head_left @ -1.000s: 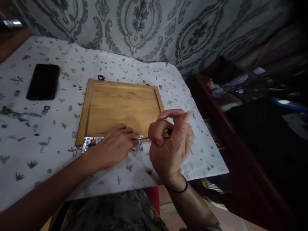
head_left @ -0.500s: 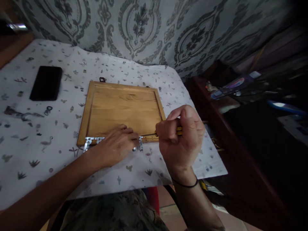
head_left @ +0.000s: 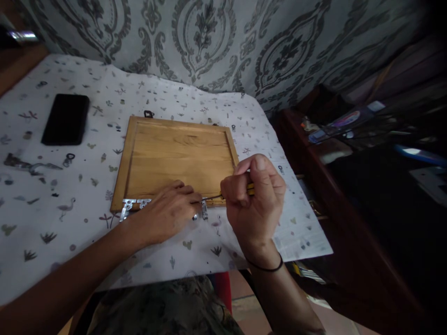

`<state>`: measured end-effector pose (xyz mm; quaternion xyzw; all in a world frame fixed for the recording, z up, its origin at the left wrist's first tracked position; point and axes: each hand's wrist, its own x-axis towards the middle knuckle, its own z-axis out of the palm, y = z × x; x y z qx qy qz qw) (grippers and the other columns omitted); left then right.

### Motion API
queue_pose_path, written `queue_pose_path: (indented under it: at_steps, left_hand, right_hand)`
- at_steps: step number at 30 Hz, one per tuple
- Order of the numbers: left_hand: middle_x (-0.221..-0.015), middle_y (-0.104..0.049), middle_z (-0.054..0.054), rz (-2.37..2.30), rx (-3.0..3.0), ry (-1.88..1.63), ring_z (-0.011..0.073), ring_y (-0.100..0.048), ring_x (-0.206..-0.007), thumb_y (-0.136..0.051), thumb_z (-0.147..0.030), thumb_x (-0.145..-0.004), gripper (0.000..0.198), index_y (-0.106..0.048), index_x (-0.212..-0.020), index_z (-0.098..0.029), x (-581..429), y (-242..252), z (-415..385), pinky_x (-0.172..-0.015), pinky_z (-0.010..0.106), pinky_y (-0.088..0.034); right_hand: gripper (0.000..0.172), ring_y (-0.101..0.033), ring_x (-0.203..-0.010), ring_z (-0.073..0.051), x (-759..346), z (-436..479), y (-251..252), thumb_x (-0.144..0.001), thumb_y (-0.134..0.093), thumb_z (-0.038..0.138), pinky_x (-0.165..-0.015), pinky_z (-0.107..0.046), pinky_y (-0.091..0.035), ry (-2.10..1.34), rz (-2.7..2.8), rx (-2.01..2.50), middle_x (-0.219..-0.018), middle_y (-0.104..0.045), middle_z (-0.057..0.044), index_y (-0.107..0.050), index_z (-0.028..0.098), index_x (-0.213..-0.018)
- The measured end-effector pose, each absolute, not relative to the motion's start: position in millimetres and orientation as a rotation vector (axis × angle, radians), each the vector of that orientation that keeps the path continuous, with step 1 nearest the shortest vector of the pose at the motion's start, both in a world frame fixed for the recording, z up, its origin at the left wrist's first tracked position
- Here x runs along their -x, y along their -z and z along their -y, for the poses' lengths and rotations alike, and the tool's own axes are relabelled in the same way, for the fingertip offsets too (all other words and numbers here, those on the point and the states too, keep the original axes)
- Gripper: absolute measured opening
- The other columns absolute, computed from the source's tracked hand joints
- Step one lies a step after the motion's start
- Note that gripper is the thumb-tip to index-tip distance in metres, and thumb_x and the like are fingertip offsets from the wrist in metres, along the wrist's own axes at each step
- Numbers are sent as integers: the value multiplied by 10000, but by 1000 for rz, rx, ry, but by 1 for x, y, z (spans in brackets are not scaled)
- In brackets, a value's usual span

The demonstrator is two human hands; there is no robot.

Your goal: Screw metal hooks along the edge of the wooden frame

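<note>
A black phone (head_left: 65, 119) lies on the patterned tablecloth (head_left: 157, 279) left of the wooden panel (head_left: 181, 149), with a blurred metal object (head_left: 33, 164) nearer the table's left edge. A small black fitting (head_left: 148, 114) sits just beyond the panel's far edge, and a grey curtain (head_left: 202, 42) hangs behind the table. The panel lies flat mid-table, 1 metal hinge (head_left: 129, 204) showing at its near left corner. The left hand (head_left: 169, 209) covers part of the near edge; whether its fingers pinch anything I cannot tell, and the tip of the screwdriver (head_left: 212, 197) is hard to make out beside them. The right hand (head_left: 256, 197), apart from the left, wraps its handle, mostly hiding it, wrist raised and knuckles toward the panel, the shaft slanting down leftward.
</note>
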<state>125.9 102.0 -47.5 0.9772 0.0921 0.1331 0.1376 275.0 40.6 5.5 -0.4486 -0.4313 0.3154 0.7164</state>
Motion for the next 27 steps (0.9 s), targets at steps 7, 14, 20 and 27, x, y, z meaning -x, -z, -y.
queue_pose_path:
  at_steps: [7, 14, 20, 27]
  left_hand:
    - [-849, -703, 25, -283, -2834, -370, 205, -620, -815, -556, -160, -984, 184, -693, -865, -189, -126, 44, -102, -785, 372, -413]
    - [-838, -693, 25, -290, -2794, -388, 207, -613, -827, -545, -102, -962, 188, -680, -859, -185, -126, 46, -100, -796, 373, -407]
    - [-934, -722, 30, -327, -2707, -332, 206, -629, -901, -518, -57, -939, 204, -672, -889, -181, -124, 47, -100, -850, 378, -404]
    - [-910, -727, 35, -303, -2776, -313, 208, -640, -881, -560, -95, -943, 177, -691, -867, -186, -127, 47, -101, -838, 365, -425]
  right_hand:
    - [302, -125, -359, -65, -269, -45, -5, -1021, -535, 363, -386, -238, -160, -682, 916, 991, -433, -256, 119, -584, 225, -757]
    - [321, -196, -359, -95, -256, -36, 0, -1049, -468, 411, -370, -283, -201, -546, 962, 1128, -466, -270, 94, -551, 255, -780]
    - [338, -247, -375, -109, -237, -28, 6, -1083, -395, 418, -394, -303, -216, -299, 856, 1163, -483, -314, 84, -570, 265, -837]
    - [442, -435, -523, -100, -293, -49, -4, -1011, -542, 504, -516, -261, -356, -933, 1238, 900, -573, -466, 36, -711, 203, -734]
